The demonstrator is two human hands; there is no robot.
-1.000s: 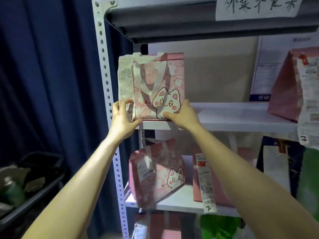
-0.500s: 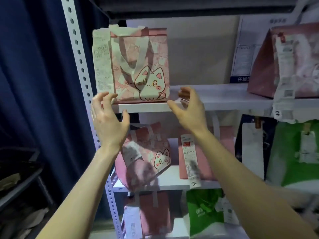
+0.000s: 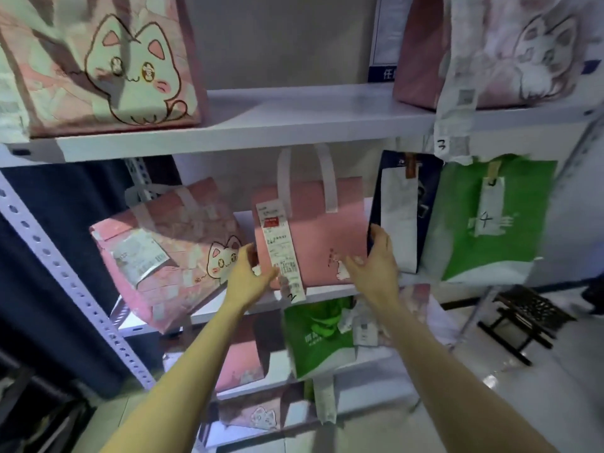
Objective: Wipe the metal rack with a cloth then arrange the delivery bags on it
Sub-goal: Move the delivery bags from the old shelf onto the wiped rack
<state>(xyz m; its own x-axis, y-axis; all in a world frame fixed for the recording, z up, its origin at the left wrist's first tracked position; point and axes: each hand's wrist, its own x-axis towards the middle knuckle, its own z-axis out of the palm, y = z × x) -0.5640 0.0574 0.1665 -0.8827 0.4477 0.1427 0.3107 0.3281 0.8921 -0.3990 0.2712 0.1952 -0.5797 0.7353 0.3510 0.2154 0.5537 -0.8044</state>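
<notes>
The white metal rack (image 3: 294,125) holds several delivery bags. On its middle shelf a plain pink bag (image 3: 313,230) stands with a long receipt marked 2. My left hand (image 3: 248,276) is at its lower left corner, fingers spread, thumb in front of the receipt. My right hand (image 3: 376,266) is at its lower right edge, fingers straight and pointing up. A tilted pink cat bag (image 3: 170,253) leans to the left of it. On the top shelf stand a pink cat bag (image 3: 108,67) at the left and another pink cat bag (image 3: 510,50) at the right.
A dark blue bag (image 3: 405,204) and a green bag (image 3: 490,223) marked 4 stand right of the plain pink one. A lower green bag (image 3: 313,335) and more pink bags fill the shelves below. A dark curtain (image 3: 49,204) hangs left; a folding stool (image 3: 529,318) stands right.
Both hands let go of the pink cat bag on the top shelf and dropped to the plain pink bag on the middle shelf. The view moved down and closer.
</notes>
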